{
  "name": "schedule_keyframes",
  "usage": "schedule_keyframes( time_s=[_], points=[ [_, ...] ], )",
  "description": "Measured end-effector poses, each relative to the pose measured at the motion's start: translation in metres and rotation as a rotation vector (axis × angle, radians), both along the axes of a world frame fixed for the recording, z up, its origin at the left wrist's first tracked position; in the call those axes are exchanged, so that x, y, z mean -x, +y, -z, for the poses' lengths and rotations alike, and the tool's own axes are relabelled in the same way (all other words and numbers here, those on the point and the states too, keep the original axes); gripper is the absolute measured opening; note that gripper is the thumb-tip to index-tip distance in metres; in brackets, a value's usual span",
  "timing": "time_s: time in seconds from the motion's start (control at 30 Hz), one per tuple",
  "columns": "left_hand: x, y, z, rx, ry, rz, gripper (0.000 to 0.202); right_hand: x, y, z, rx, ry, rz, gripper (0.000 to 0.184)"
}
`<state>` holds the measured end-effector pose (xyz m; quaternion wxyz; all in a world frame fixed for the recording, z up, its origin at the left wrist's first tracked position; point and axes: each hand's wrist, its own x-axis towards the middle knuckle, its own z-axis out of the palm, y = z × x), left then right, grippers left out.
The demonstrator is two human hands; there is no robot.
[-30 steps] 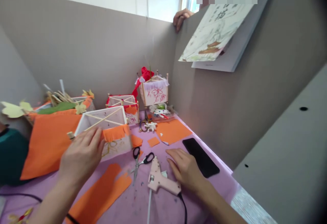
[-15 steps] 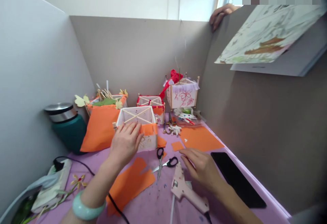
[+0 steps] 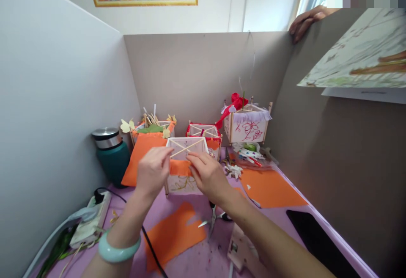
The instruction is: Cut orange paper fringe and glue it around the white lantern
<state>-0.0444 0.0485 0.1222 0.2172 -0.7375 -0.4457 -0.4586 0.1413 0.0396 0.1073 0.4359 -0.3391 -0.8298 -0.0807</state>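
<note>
Touching a square paper lantern (image 3: 182, 185), left hand (image 3: 154, 172), right hand (image 3: 207, 174), fringed orange paper (image 3: 180, 168)

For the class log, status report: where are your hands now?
Left hand, right hand at orange paper strip on square stick-framed lantern. Scissors below it, pink glue gun under right forearm.

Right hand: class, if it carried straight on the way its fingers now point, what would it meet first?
Probably the orange strip on the lantern, just ahead of the right hand. Depth is unclear, so the fingertips may already touch it.
</note>
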Motion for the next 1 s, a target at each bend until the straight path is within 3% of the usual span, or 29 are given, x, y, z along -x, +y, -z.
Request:
schedule_keyframes(
  time_s=[0.07, 0.13, 0.33, 0.57, 0.7, 0.87, 1.0],
  points=[
    [0.012, 0.001, -0.008, -0.035, -0.028, -0.062, 0.019, 0.009, 0.008, -0.004, 0.033, 0.006, 0.004, 0.026],
    [0.019, 0.003, -0.012, 0.005, 0.076, -0.041, 0.016, 0.018, 0.015, -0.008, 0.07, -0.02, 0.009, 0.023],
    [0.022, 0.009, -0.001, 0.158, 0.248, -0.042, 0.015, 0.036, 0.026, -0.006, 0.179, -0.099, 0.038, 0.017],
    [0.028, 0.009, 0.001, 0.251, 0.227, -0.057, 0.017, 0.044, 0.03, -0.006, 0.245, -0.111, 0.033, 0.021],
    [0.027, 0.009, 0.004, 0.337, 0.131, -0.008, 0.029, 0.052, 0.036, -0.014, 0.372, -0.095, 0.028, 0.02],
    [0.024, 0.009, 0.008, 0.304, 0.1, 0.016, 0.027, 0.058, 0.046, -0.018, 0.541, -0.037, 0.056, 0.014],
    [0.022, 0.006, 0.007, 0.301, 0.128, -0.037, 0.019, 0.055, 0.048, -0.016, 0.547, 0.011, -0.007, 0.011]
  ],
)
